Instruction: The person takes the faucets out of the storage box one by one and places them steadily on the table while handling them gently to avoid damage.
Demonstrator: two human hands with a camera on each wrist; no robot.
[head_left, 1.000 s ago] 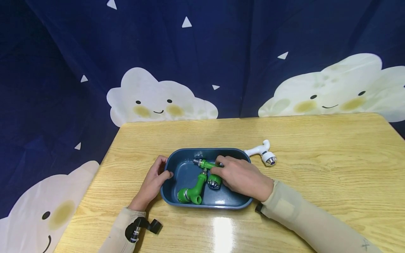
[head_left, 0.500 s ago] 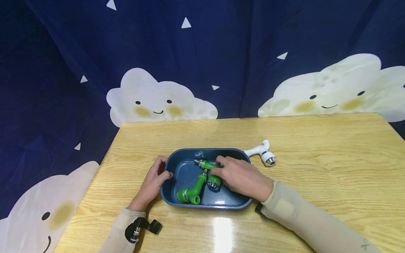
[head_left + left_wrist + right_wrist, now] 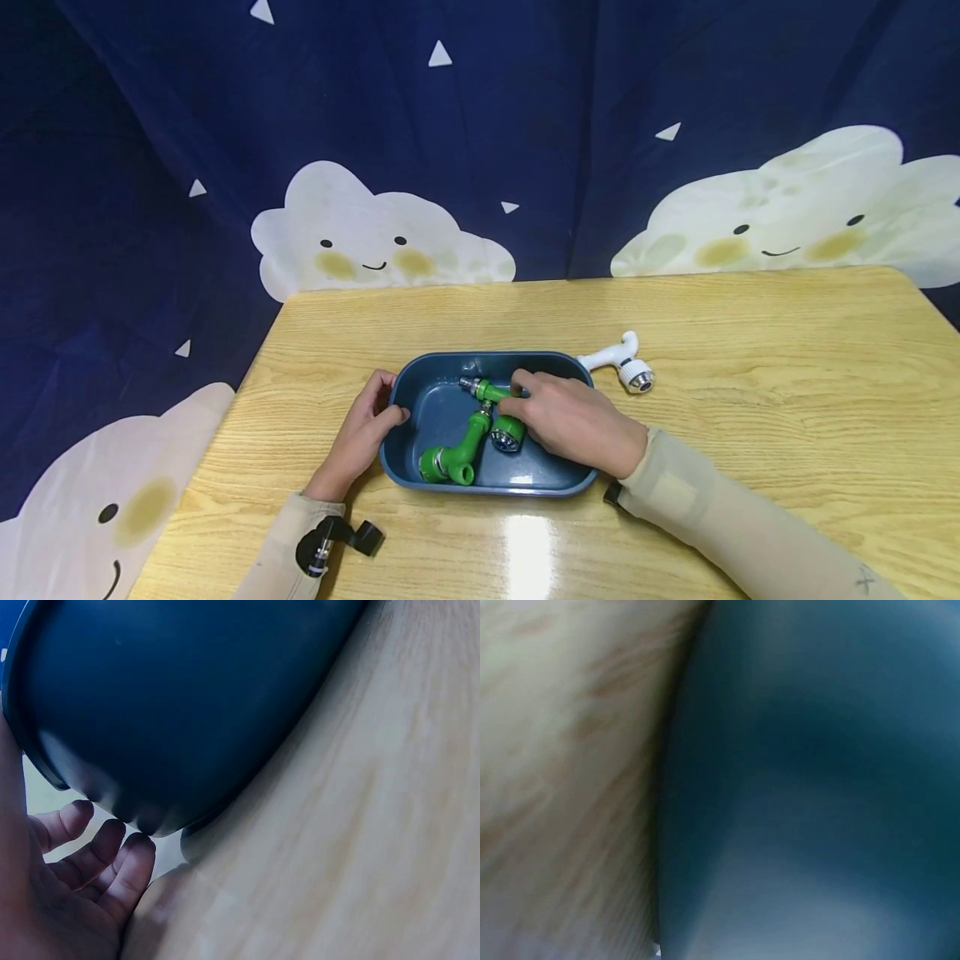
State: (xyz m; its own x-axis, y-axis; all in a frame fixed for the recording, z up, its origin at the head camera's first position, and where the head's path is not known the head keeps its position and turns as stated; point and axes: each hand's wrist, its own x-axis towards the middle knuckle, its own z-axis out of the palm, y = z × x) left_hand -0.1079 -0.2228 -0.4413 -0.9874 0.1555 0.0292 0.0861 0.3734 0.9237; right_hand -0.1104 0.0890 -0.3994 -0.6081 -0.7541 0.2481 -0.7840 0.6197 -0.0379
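Observation:
A dark blue oval basin [image 3: 442, 486] stands on the wooden table with two green faucets inside. My left hand [image 3: 365, 427] grips its left rim, thumb over the inside; in the left wrist view the other fingertips [image 3: 138, 859] are against the outer wall. Over the basin's right side, my right hand [image 3: 573, 417] holds one green faucet [image 3: 507, 432] by its body, which the fingers partly hide. The second green faucet [image 3: 467, 446] lies to the left of it, its metal threaded end close to the first. The right wrist view shows only the basin's outer wall [image 3: 802, 787], blurred.
A white faucet [image 3: 621, 361] lies on the table [image 3: 780, 375] just beyond the basin's right back corner, its end near or against the rim. A dark blue curtain [image 3: 555, 125] with clouds hangs behind the table's far edge.
Over the last second almost nothing differs. The held green faucet has shifted very slightly; both hands keep their places.

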